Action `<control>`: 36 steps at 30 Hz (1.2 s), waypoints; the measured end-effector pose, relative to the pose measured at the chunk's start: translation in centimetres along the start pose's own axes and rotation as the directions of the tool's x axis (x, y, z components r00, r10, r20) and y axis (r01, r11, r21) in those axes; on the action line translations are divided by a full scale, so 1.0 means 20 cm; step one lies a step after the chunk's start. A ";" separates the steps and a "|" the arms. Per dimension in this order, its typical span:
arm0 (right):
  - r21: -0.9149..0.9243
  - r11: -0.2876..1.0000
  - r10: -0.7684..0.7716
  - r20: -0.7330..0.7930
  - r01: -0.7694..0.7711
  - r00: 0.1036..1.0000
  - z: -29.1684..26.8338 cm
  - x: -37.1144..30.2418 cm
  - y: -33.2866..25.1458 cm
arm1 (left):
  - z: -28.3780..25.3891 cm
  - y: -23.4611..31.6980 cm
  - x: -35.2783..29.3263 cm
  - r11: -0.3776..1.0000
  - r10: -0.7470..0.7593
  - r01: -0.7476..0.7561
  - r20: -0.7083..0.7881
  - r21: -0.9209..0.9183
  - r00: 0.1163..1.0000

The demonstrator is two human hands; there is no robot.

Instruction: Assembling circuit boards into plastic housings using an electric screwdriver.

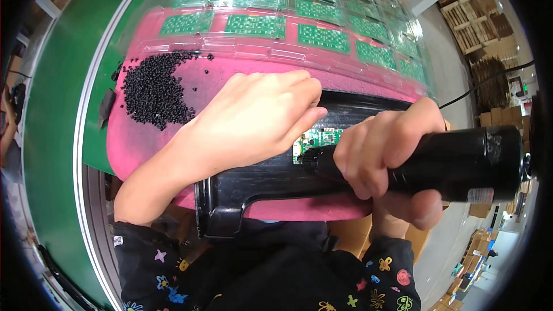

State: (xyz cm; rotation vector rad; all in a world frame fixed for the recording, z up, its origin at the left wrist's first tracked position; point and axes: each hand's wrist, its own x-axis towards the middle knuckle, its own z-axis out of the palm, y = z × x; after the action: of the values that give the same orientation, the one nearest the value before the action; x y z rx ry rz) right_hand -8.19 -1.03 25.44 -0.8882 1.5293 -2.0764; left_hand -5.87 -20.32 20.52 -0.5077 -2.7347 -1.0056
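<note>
My right hand (391,150) is wrapped round a black electric screwdriver (472,164), which lies nearly level with its front end pointing left. That end reaches a small green circuit board (328,136) seated in a long black plastic housing (271,181). Over the board's far left side hovers my left hand (273,106), its fingers curled in and the thumb close to the forefinger. Whatever it pinches, if anything, is hidden. Part of the board is covered by both hands, and I cannot make out the driver's tip clearly.
A heap of tiny black pieces, probably screws (152,92), lies left on the pink mat (129,150). Beyond the housing, clear plastic trays (259,52) hold several green circuit boards (255,25). A black cord (484,83) runs off to the right. The green tabletop (52,155) extends left.
</note>
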 end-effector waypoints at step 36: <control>0.213 0.839 -0.506 -0.037 0.501 0.862 -0.13 0.00 -0.01 | 0.00 -0.02 0.01 0.939 0.192 -0.111 0.226 -0.327 0.955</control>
State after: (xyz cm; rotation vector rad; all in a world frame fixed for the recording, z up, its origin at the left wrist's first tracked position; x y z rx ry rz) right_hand -10.05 0.80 25.21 -1.3320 1.1014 -2.5233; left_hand -6.20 -20.66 20.37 -0.9476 -2.7015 -1.4280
